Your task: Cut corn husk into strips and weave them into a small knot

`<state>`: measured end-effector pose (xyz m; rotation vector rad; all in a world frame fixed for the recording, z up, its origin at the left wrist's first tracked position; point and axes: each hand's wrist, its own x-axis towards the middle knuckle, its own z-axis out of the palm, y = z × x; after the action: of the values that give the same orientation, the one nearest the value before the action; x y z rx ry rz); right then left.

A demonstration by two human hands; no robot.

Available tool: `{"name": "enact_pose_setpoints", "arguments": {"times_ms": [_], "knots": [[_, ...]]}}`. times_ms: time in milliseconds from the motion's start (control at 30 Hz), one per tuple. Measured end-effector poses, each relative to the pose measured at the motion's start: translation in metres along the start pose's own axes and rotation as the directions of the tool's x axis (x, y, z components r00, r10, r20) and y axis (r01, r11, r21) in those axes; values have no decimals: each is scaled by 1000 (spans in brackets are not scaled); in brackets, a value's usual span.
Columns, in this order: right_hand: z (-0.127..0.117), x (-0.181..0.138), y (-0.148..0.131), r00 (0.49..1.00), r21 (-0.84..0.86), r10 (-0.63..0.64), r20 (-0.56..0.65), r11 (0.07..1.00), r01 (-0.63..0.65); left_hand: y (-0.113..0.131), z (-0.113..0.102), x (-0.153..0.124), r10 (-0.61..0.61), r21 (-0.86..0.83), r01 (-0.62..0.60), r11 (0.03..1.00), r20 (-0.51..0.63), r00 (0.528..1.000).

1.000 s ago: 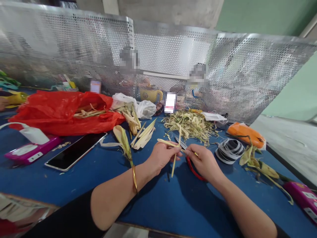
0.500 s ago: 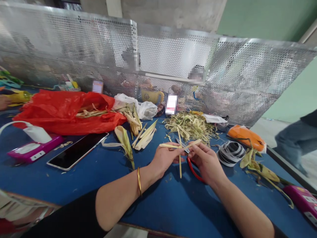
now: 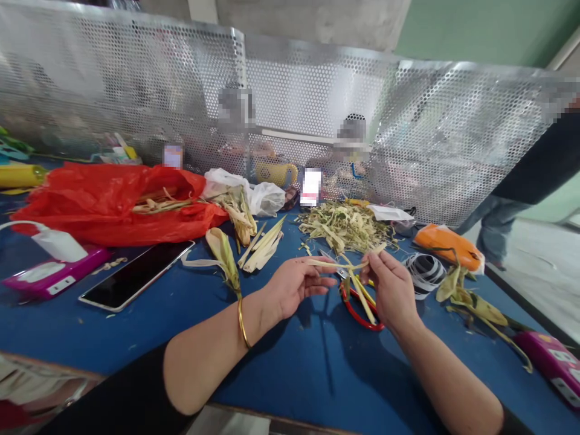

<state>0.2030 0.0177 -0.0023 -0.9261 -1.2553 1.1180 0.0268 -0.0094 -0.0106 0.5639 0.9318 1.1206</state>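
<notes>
My right hand (image 3: 393,287) is closed in a pinch on one end of a pale corn husk strip (image 3: 338,264). A second husk strip (image 3: 361,296) crosses it and slants down to the right. My left hand (image 3: 294,284), with a gold bangle at the wrist, is beside the first strip's left end, fingers stretched and apart; whether it touches the strip is unclear. Beneath the strips lie scissors (image 3: 362,319) with red and yellow handles, partly hidden by the strips and my right hand.
Shredded husk (image 3: 344,226) is heaped behind my hands. Cut husk pieces (image 3: 263,248), a phone (image 3: 138,277) and a red plastic bag (image 3: 90,208) are to the left. A ribbon roll (image 3: 423,275) and orange packet (image 3: 448,248) are to the right. A perforated metal screen (image 3: 312,84) stands behind.
The crossing strip has swung from upright to a slant toward my right hand. My left fingers have loosened and spread. More of the scissors shows. A person at the right has moved further into view.
</notes>
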Motion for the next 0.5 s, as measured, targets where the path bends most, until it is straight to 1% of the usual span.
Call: {"name": "enact_pose_setpoints", "arguments": {"times_ms": [67, 100, 133, 200, 300, 400, 500], "knots": [[-1, 1, 0, 1000, -2, -23, -12, 1000, 23, 1, -2, 2, 18, -79, -26, 997, -98, 995], [-2, 1, 0, 1000, -9, -28, -5, 1000, 28, 1, -2, 3, 10, -93, -20, 995, -105, 994], [-2, 2, -1, 1000, -21, -28, 13, 999, 29, 2, -3, 2, -9, -83, 3, 997, -78, 997], [-1, 1, -2, 998, -61, -26, 65, 998, 30, 2, -1, -1, -54, 15, 53, 998, 28, 998], [2, -2, -3, 985, -147, -20, 171, 988, 45, 0, 3, -8, -56, 209, 22, 978, 154, 986], [4, -5, -3, 971, -203, 0, 240, 978, 50, -2, 6, -12, -61, 322, 4, 947, 168, 984], [4, -5, -1, 967, -196, 16, 254, 980, 35, -3, 7, -13, -40, 373, -26, 927, 166, 985]]}}
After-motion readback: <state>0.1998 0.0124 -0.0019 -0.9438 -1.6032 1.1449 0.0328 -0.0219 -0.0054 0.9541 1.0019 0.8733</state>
